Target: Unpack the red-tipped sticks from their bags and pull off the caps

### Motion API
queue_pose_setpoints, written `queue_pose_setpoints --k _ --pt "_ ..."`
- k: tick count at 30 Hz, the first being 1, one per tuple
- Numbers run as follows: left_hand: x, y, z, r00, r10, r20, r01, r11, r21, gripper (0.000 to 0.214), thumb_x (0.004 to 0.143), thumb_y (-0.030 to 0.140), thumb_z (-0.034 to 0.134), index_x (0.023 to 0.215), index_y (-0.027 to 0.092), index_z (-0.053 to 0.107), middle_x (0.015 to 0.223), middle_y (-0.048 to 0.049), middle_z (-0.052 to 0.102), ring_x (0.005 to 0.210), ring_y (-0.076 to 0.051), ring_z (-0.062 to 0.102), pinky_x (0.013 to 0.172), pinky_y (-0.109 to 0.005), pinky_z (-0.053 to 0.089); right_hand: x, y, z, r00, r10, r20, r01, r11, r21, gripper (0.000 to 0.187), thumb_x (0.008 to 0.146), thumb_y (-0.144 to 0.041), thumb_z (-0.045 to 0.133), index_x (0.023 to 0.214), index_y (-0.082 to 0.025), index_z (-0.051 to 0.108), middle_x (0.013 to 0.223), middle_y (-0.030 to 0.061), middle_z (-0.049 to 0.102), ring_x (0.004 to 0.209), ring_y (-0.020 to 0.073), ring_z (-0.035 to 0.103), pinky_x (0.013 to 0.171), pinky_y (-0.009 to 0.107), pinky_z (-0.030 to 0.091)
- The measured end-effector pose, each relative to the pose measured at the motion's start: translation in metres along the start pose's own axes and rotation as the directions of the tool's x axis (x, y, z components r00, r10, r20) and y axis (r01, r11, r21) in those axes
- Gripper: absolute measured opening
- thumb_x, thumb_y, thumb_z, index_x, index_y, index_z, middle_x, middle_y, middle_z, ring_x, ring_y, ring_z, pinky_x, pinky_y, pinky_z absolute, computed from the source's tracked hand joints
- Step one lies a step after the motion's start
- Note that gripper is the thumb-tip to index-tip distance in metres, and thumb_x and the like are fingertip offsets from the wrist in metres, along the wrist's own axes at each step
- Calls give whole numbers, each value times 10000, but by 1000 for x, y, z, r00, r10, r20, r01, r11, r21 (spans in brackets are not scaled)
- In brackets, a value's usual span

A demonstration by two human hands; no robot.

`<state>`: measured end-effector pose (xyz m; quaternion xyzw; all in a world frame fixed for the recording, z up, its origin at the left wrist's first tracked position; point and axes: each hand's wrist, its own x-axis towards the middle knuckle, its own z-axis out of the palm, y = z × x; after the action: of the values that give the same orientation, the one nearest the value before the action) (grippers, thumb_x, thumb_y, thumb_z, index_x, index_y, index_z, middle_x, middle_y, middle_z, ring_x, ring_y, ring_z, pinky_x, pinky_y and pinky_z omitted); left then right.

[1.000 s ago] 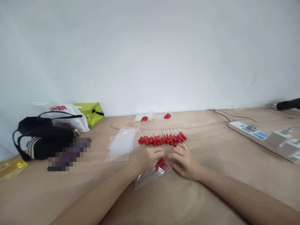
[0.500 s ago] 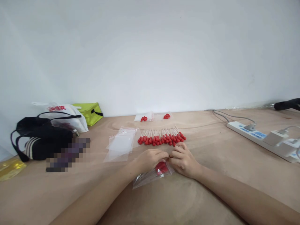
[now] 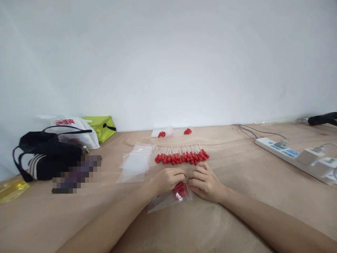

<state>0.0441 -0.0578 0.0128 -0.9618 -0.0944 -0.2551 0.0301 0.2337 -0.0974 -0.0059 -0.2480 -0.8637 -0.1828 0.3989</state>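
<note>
My left hand is closed on the upper edge of a clear plastic zip bag, which lies tilted on the table. Red heads show through the plastic beneath its fingers. Right beside it, my right hand has its fingers curled in a pinch at the bag's right end; its fingertips are partly hidden. Just beyond both hands, a row of red-tipped white sticks lies with the red ends towards me. Several flat clear bags are stacked to the left of the row.
Two filled bags with red tips lie near the wall. At left are a black bag, a white plastic bag and a lime-green bag. A white power strip with plugs and cables stands at right.
Both hands have shifted very slightly, with a small gap opening between their fingertips. The bag has moved a little to the left with my left hand.
</note>
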Motion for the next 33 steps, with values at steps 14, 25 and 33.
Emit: queue_pose_setpoints --k 14,25,33 --pt "9 0 -14 946 273 172 -309 922 232 288 870 107 352 614 165 470 669 -5 538 601 -108 459 507 -237 339 4 1 3 955 -237 180 258 961 -104 354 886 -88 284 621 -197 493 575 -41 458 612 90 402 787 311 303" --pt "7 0 -13 943 251 218 -289 943 164 322 885 95 298 616 159 464 677 -4 528 576 -97 436 531 -227 359 1 0 6 947 -247 205 272 957 -104 273 874 -117 344 681 -207 514 612 -37 488 671 95 444 721 293 325" --pt "5 -2 -10 979 154 137 -176 970 169 210 849 81 384 706 137 527 767 -23 577 674 -98 503 583 -209 401 4 -7 -1 968 -237 80 247 957 -151 305 844 -100 365 568 -174 473 613 -14 516 644 97 437 715 302 302"
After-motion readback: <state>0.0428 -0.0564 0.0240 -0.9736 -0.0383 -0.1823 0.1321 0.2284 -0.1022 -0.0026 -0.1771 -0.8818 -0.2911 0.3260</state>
